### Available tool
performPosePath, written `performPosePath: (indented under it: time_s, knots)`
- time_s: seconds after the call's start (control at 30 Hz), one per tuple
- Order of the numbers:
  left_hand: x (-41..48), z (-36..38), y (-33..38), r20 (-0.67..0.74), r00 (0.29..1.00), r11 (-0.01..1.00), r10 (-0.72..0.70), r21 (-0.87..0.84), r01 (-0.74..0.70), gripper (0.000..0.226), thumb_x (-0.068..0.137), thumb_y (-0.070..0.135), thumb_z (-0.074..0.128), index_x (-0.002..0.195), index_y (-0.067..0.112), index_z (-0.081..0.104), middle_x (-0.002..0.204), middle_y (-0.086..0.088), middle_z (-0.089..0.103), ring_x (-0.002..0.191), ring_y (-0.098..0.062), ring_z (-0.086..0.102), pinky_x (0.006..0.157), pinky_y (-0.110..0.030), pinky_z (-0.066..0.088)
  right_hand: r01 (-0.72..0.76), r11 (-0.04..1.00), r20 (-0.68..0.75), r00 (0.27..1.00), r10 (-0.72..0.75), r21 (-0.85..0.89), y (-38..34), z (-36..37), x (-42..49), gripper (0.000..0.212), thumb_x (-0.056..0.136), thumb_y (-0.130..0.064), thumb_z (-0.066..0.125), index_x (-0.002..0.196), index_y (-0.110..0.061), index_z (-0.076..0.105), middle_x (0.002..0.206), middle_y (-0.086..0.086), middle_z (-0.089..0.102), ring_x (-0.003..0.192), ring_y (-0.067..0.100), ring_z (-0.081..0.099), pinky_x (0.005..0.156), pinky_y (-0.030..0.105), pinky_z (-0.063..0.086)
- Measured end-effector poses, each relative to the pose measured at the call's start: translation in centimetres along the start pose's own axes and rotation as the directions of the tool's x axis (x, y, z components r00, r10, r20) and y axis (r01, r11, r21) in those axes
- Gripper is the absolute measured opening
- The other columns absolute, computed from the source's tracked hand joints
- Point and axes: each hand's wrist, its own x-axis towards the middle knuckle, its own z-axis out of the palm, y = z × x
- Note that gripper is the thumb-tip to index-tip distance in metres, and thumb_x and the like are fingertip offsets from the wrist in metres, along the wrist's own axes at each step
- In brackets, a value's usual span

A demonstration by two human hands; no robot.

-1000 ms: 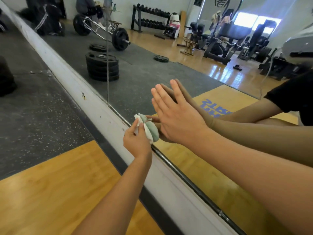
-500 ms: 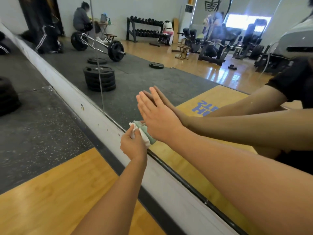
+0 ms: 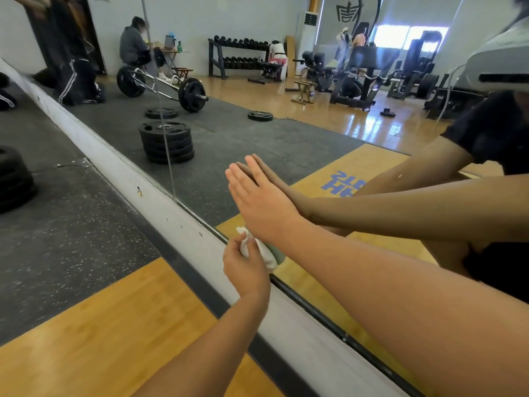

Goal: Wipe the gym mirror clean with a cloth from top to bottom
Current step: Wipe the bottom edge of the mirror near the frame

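Fingers and thumb of my left hand curl round the bunched white-and-green cloth, holding it against the mirror at its very bottom edge, just above the white sill. My right hand lies flat on the glass just above, fingers straight and close together, bracing me. I judge this the tail of a downward pass. Next I'd lift the cloth to the top of an unwiped strip beside this one and draw it down with steady pressure.
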Motion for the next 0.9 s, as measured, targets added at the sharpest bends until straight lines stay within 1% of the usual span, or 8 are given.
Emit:
performPosePath:
  time_s: [0.27, 0.4, 0.47, 0.53, 0.63, 0.67, 0.8, 0.9]
  knots:
    - [-1.0, -1.1, -0.6, 0.083, 0.995, 0.997, 0.052, 0.051, -0.056, 0.006, 0.1, 0.024, 0.063, 0.095, 0.024, 0.065, 0.095, 0.004, 0.068, 0.088, -0.012, 0.064, 0.075, -0.03, 0.052, -0.023, 0.994, -0.008, 1.0, 0.024, 0.107, 0.3, -0.9, -0.1, 0.068, 0.109, -0.04, 0.024, 0.162, 0.001, 0.012, 0.171, 0.022, 0.003, 0.158, 0.041, -0.002, 0.125, 0.062, -0.007]
    - [-1.2, -1.1, -0.5, 0.112, 0.992, 0.996, 0.056, 0.058, -0.062, 0.021, 0.1, 0.015, 0.06, 0.082, 0.027, 0.061, 0.085, -0.001, 0.067, 0.077, -0.014, 0.061, 0.064, -0.027, 0.047, -0.042, 0.972, -0.043, 0.998, 0.054, 0.231, 0.3, -3.5, -2.5, 0.066, 0.108, -0.04, 0.026, 0.163, -0.003, 0.019, 0.172, 0.018, 0.008, 0.158, 0.039, -0.006, 0.121, 0.064, -0.013]
    - [-1.0, -1.0, -1.0, 0.134, 0.988, 0.992, 0.071, 0.091, -0.084, 0.015, 0.099, 0.011, 0.059, 0.09, 0.022, 0.065, 0.091, -0.005, 0.068, 0.082, -0.014, 0.062, 0.068, -0.028, 0.049, -0.038, 0.967, -0.02, 0.999, 0.045, 0.253, 0.5, -4.8, -5.5, 0.064, 0.108, -0.042, 0.026, 0.161, -0.005, 0.025, 0.171, 0.017, 0.012, 0.158, 0.039, -0.006, 0.119, 0.064, -0.017]
    - [-1.2, -0.8, -1.2, 0.127, 0.989, 0.988, 0.076, 0.127, -0.092, 0.013, 0.1, 0.014, 0.058, 0.108, 0.018, 0.068, 0.104, -0.003, 0.069, 0.097, -0.019, 0.065, 0.08, -0.033, 0.054, -0.078, 0.956, -0.015, 0.996, 0.086, 0.284, 0.8, -4.9, -9.4, 0.064, 0.106, -0.04, 0.028, 0.159, -0.004, 0.032, 0.17, 0.017, 0.018, 0.158, 0.039, -0.004, 0.119, 0.064, -0.017]
    - [-2.2, -0.8, -0.6, 0.095, 0.991, 0.985, 0.097, 0.134, -0.109, 0.023, 0.101, 0.015, 0.057, 0.123, 0.015, 0.065, 0.116, -0.001, 0.063, 0.106, -0.019, 0.06, 0.092, -0.035, 0.05, -0.144, 0.954, -0.061, 0.984, 0.165, 0.264, 2.2, -3.2, -14.3, 0.061, 0.096, -0.034, 0.042, 0.147, -0.003, 0.052, 0.162, 0.018, 0.038, 0.157, 0.04, 0.016, 0.123, 0.063, -0.007]
    - [-2.4, -1.0, -0.5, 0.105, 0.988, 0.983, 0.115, 0.134, -0.128, 0.024, 0.102, 0.016, 0.056, 0.124, 0.014, 0.064, 0.117, -0.001, 0.062, 0.107, -0.018, 0.058, 0.093, -0.035, 0.049, -0.146, 0.967, -0.052, 0.986, 0.16, 0.209, 2.6, -2.4, -15.4, 0.062, 0.094, -0.032, 0.042, 0.147, -0.001, 0.053, 0.162, 0.02, 0.037, 0.156, 0.042, 0.018, 0.123, 0.063, -0.007]
    - [-2.0, -1.4, -0.3, 0.181, 0.966, 0.955, 0.186, 0.199, -0.221, 0.02, 0.102, 0.016, 0.057, 0.121, 0.012, 0.062, 0.115, -0.001, 0.057, 0.105, -0.018, 0.055, 0.09, -0.029, 0.042, -0.044, 0.999, -0.026, 0.999, 0.044, 0.008, 3.0, -0.7, -16.3, 0.07, 0.103, -0.032, 0.016, 0.158, 0.011, 0.006, 0.166, 0.033, -0.003, 0.151, 0.056, -0.01, 0.111, 0.073, -0.026]
    - [-1.4, -1.8, -0.2, 0.232, 0.949, 0.929, 0.213, 0.254, -0.271, 0.015, 0.102, 0.016, 0.057, 0.117, 0.013, 0.06, 0.114, -0.002, 0.055, 0.102, -0.016, 0.052, 0.087, -0.023, 0.037, -0.036, 0.999, -0.021, 0.999, 0.036, 0.015, 2.4, -0.4, -16.2, 0.064, 0.103, -0.022, 0.008, 0.157, 0.013, 0.003, 0.164, 0.037, -0.006, 0.148, 0.062, -0.01, 0.106, 0.079, -0.026]
